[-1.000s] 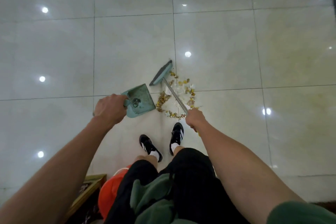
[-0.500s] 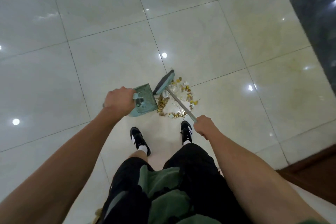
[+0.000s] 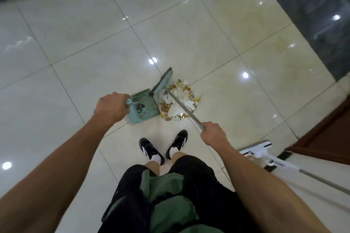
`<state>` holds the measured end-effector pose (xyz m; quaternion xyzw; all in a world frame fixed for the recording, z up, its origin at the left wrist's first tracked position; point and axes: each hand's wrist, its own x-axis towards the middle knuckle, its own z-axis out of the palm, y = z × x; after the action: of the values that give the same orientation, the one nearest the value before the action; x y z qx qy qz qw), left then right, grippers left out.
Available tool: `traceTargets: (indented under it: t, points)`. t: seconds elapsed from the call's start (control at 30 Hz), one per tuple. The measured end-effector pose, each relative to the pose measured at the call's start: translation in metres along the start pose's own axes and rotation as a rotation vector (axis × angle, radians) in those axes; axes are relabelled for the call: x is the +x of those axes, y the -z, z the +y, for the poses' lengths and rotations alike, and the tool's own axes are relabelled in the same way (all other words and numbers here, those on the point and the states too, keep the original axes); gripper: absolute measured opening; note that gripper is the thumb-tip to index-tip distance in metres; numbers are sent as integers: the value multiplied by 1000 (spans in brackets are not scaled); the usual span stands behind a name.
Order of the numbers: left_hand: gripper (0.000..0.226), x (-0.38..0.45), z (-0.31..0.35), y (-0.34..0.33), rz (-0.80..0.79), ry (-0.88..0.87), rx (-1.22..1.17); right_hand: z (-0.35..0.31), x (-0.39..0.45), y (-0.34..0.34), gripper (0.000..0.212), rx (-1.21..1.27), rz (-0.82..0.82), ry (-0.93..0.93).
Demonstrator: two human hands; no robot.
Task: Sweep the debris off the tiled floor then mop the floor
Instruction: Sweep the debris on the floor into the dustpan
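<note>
both hands grip: left hand (image 3: 111, 108) dustpan (image 3: 144, 107), right hand (image 3: 213, 135) broom (image 3: 181, 107).

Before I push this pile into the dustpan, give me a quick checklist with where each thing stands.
1. Left hand grips the dustpan handle: ok.
2. Right hand grips the broom handle: ok.
3. Dustpan mouth faces the debris pile: ok.
4. Broom head on the pile's far side from the pan: not ok, it sits at the pan's edge.
5. Pan lip flat on the tiled floor: cannot tell.
6. Shoes clear of the pile: ok.
</note>
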<state>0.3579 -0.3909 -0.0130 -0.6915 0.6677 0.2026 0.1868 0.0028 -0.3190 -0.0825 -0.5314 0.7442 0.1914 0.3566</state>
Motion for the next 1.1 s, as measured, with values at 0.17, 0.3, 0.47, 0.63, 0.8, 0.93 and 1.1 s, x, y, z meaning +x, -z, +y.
traceTargets:
  t: [0.17,0.3,0.47,0.63,0.8,0.93,1.1]
  points:
    - [16,3,6,7,30,-28,51,-28,21,11,42,111,25,51]
    - [16,7,14,18,44,-29,93,-52,43,26,29,288,23,30]
    - [17,14,10,26,50,-45,117,-76,66,37,28,446,-8,12]
    - [21,36,-4,33,35,-102,164,-99,80,29,25,438,-10,17]
    - [19,67,-33,44,5,-210,188,-120,73,7,28,362,-77,-81]
    - [20,91,-66,48,-12,-287,186,-141,53,-20,36,310,-72,-159]
    - [22,106,-85,52,-15,-391,218,-166,19,-51,33,352,-78,-261]
